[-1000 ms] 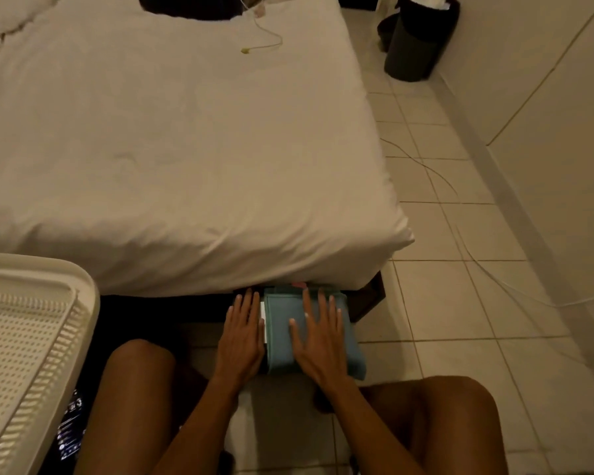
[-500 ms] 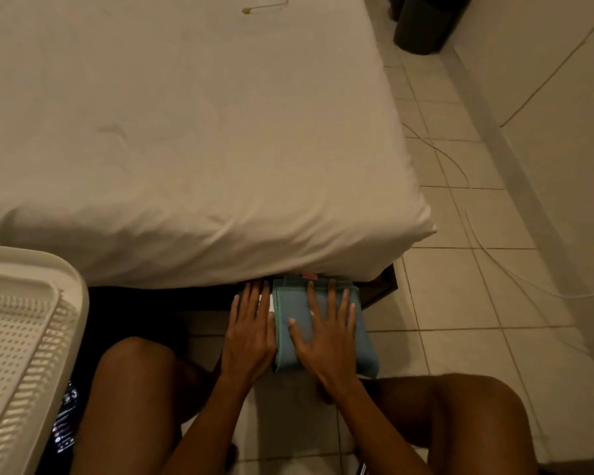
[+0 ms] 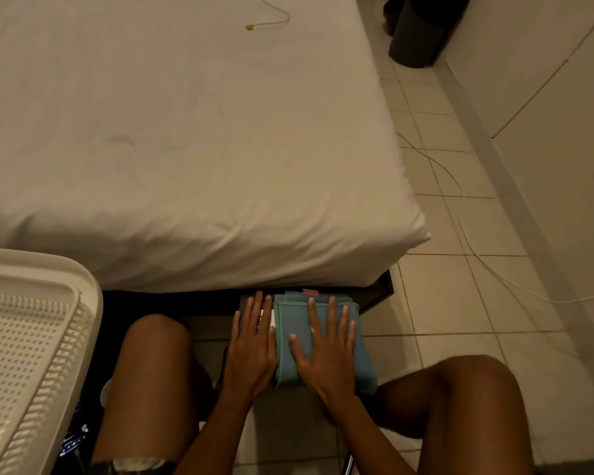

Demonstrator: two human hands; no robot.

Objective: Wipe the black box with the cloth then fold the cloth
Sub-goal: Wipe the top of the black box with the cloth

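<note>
A folded teal cloth [image 3: 362,341] lies on the black box [image 3: 243,302] between my knees, at the foot of the bed. The box is almost wholly covered; only a dark strip and a white patch show beside my left hand. My right hand [image 3: 324,351] lies flat on the cloth with fingers spread straight. My left hand [image 3: 252,344] rests flat next to the cloth's left edge, fingers straight, on the box. A small pink tag [image 3: 310,292] sticks out at the cloth's far edge.
A bed with a white sheet [image 3: 186,149] fills the space ahead. A white perforated basket [image 3: 31,354] stands at my left. A dark bin [image 3: 420,32] sits by the far wall, and thin white cables [image 3: 467,231] run over the tiled floor on the right.
Both hands stay flat in the same pose on the cloth and box. Only the head camera has shifted, tilting down and then slightly back.
</note>
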